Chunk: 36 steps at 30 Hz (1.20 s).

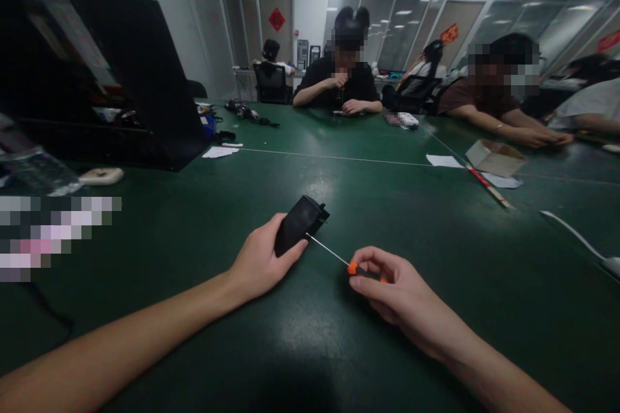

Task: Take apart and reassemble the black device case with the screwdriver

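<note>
My left hand [259,261] is closed around a small black box-shaped device [299,222], holding it just above the dark green table [310,348]. My right hand [392,287] pinches a thin screwdriver [339,259] with an orange collar and a dark handle. Its metal shaft points up and left, and the tip touches the side of the black device. Both forearms reach in from the bottom edge.
A large black case [130,77] stands open at the left with a pale object [101,175] beside it. Papers [220,151], a cardboard box [495,158] and a red-and-white stick [489,187] lie further out. Several people sit along the far side.
</note>
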Tool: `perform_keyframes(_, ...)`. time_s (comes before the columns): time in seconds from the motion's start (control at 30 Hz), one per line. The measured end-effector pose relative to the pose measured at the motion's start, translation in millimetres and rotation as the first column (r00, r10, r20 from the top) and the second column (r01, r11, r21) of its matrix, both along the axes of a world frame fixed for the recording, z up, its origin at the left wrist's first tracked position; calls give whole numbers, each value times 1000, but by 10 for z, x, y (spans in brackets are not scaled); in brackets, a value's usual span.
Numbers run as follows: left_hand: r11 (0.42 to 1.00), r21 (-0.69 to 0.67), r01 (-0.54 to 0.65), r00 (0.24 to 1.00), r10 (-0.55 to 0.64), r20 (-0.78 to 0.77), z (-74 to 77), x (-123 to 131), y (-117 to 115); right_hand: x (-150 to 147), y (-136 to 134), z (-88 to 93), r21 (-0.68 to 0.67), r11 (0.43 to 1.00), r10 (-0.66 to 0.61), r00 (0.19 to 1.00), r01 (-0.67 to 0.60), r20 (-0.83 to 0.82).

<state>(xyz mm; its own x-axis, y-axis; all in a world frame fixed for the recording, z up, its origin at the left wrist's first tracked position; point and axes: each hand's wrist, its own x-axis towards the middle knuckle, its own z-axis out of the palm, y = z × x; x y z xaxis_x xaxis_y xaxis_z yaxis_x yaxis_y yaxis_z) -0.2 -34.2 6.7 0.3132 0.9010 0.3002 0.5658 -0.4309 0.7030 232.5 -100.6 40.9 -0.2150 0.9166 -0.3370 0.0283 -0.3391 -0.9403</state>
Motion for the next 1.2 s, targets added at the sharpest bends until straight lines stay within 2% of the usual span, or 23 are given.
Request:
perform_keyframes(0.23,998,56,4,999,-1,-51,-36,-24,1,-55,-30,-61,-124,991,37,990,-54,-134)
perform_keyframes(0.4,998,61,33,997,-29,-70,-32,-21,-1,-72,-29,-111,-111,994,-12,993,0,-114)
perform_keyframes(0.57,997,69,34,996,-29,-79,-25,-18,-4,-114,-29,-83,-128,990,38,993,-52,-115)
perform_keyframes(0.67,997,67,42,996,-36,-86,-23,-19,-8,-117,-30,-93,-94,994,41,991,-54,-127)
perform_keyframes(0.77,996,74,46,995,-39,-89,-25,-16,-9,-114,-39,-122,-51,997,46,995,-50,-91)
perform_keyframes(0.93,997,67,48,994,-41,-105,-24,-11,-9,-126,-40,-137,-60,994,89,996,-90,-27)
perform_keyframes(1.1,999,29,24,992,-20,-128,-22,-17,-8,-146,-35,-111,-56,997,43,999,-44,-21)
perform_keyframes(1.2,999,28,23,992,-19,-128,-24,-22,-3,-141,-40,-107,-34,997,70,998,-69,2)
